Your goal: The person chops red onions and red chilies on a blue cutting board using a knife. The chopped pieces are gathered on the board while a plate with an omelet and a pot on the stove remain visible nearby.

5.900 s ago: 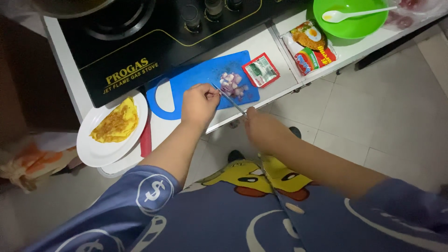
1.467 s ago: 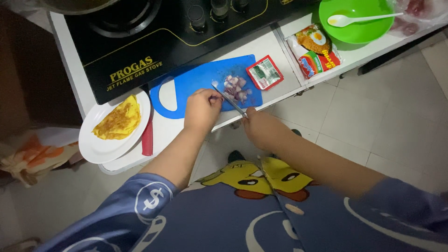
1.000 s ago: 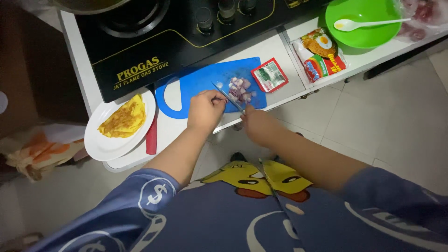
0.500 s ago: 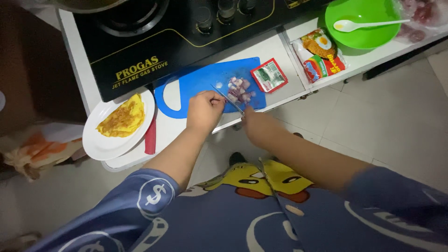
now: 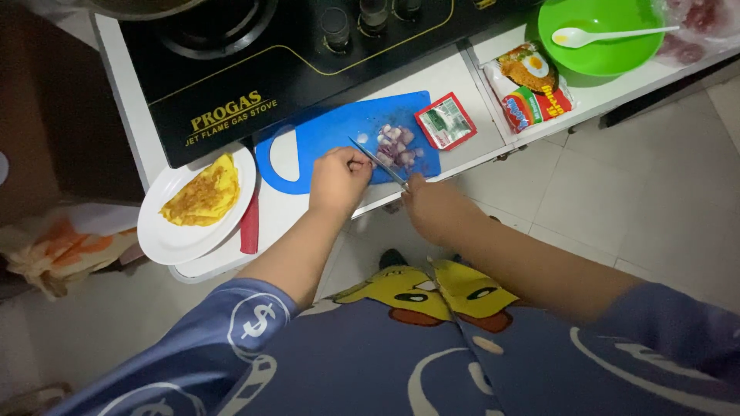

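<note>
Left hand [image 5: 338, 179]: curled into a loose fist, resting on near edge of blue cutting board [image 5: 324, 135], fingers bunched just left of knife blade; whether it is pinching anything, cannot tell.
Right hand [image 5: 432, 206]: closed round handle of knife [image 5: 379, 163], blade angling up-left across board, tip lying beside the chopped pcs.
Chopped red onion [image 5: 397, 146]: small pile sitting on right part of board, touching or just beside blade.
Cutting board: lying on white table [image 5: 455, 81], near black gas stove [image 5: 254, 62] at far side.
Seasoning sachet [image 5: 445, 121], red/green: lying on table just right of board.
Instant noodle pkt [image 5: 532, 83]: lying farther right, near green bowl [image 5: 609, 42] w/ white spoon [image 5: 609, 35] resting in it.
White plate [image 5: 173, 239] w/ omelette [image 5: 202, 195]: sitting at left, overhanging table's near edge; red item [image 5: 250, 225] lying between plate & board.
</note>
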